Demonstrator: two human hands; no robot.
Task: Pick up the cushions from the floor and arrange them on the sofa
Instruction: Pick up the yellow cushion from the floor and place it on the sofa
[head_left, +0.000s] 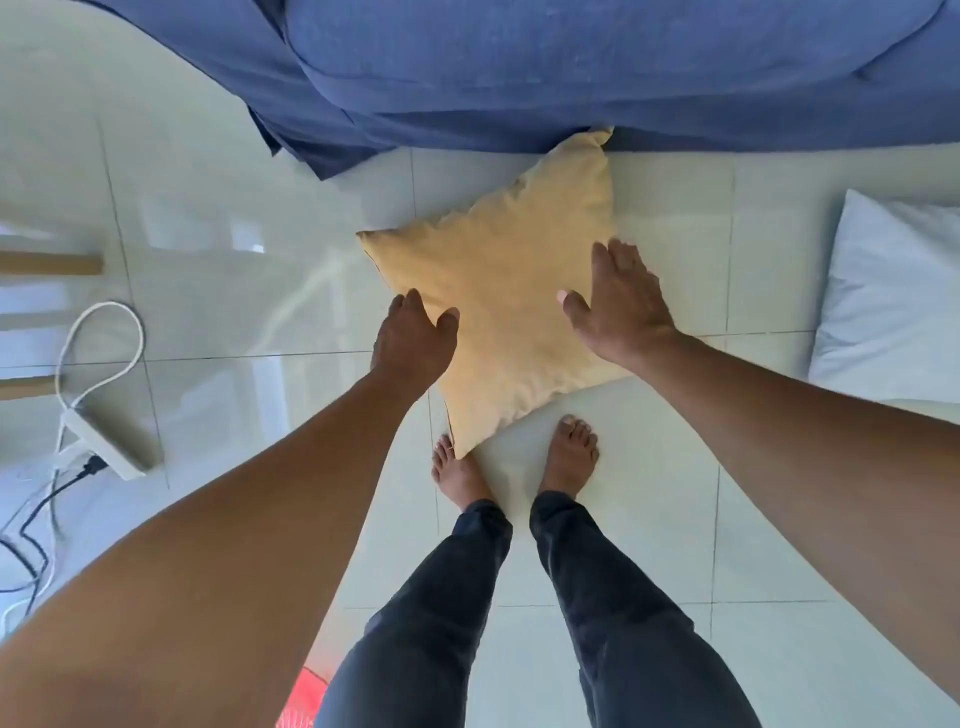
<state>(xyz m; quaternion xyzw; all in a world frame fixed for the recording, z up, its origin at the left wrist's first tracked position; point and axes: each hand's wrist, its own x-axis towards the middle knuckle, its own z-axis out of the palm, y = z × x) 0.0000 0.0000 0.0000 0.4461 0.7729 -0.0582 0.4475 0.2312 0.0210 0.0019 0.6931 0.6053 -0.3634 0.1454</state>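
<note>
A yellow cushion (511, 291) lies on the pale tiled floor, turned like a diamond, its far corner touching the base of the blue sofa (519, 67). My left hand (413, 340) hovers at the cushion's left edge, fingers apart. My right hand (618, 304) reaches over its right edge, fingers spread, holding nothing. A white cushion (893, 301) lies on the floor at the right, cut off by the frame. My bare feet stand just behind the yellow cushion's near corner.
A white power strip (111, 439) with white and black cables lies on the floor at the left. Two wooden furniture legs (52, 262) stand at the far left. Something red (304, 701) shows at the bottom edge.
</note>
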